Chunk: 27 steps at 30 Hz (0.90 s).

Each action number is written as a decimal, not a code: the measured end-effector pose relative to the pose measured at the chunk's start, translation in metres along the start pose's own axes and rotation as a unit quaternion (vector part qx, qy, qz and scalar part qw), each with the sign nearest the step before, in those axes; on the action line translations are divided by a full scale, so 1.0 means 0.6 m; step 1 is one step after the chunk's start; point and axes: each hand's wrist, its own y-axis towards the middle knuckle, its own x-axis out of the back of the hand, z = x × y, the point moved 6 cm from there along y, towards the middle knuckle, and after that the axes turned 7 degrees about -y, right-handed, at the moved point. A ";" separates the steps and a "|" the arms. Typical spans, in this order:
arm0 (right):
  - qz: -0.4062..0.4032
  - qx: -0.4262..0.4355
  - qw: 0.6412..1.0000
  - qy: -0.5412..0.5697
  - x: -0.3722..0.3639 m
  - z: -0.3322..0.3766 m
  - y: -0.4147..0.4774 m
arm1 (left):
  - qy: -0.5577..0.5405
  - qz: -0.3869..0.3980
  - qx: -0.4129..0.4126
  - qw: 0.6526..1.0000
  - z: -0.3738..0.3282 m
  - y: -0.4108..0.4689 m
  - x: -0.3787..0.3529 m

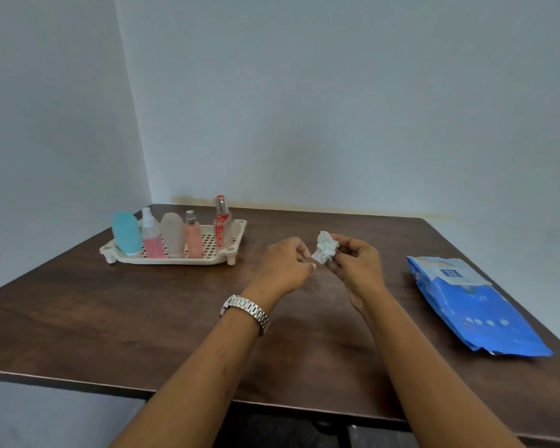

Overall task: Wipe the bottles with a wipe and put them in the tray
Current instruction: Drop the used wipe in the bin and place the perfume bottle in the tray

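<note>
A crumpled white wipe (326, 247) is held above the table's middle between my two hands. My right hand (356, 266) pinches its right side, and the fingertips of my left hand (283, 265) grip its lower left corner. At the far left a cream perforated tray (230, 250) holds several upright bottles: a blue squeeze bottle (126, 233), a pink spray bottle (152, 236), a frosted grey bottle (172, 234), a small pink spray bottle (193, 236) and a tall red-capped bottle (222, 223).
A blue pack of wipes (472, 305) lies flat at the table's right side. The dark wooden table (143, 318) stands in a corner, with walls behind and to the left. A metal watch (246, 312) sits on my left wrist.
</note>
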 end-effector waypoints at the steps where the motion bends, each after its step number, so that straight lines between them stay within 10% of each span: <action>1: -0.014 0.004 1.000 -0.001 0.024 0.006 -0.008 | -0.017 0.006 -0.004 1.000 -0.018 -0.005 -0.018; 8: -0.183 0.072 0.979 -0.057 0.281 0.077 -0.115 | -0.186 0.100 -0.011 0.978 -0.174 -0.083 -0.214; 15: -0.368 0.089 0.921 -0.090 0.556 0.129 -0.291 | -0.346 0.320 0.007 0.882 -0.347 -0.248 -0.441; 21: -0.452 -0.014 0.889 -0.073 0.696 -0.011 -0.361 | -0.323 0.457 0.097 0.823 -0.325 -0.350 -0.615; 27: -0.458 -0.181 0.869 -0.042 0.768 -0.216 -0.365 | -0.235 0.439 0.171 0.850 -0.220 -0.352 -0.716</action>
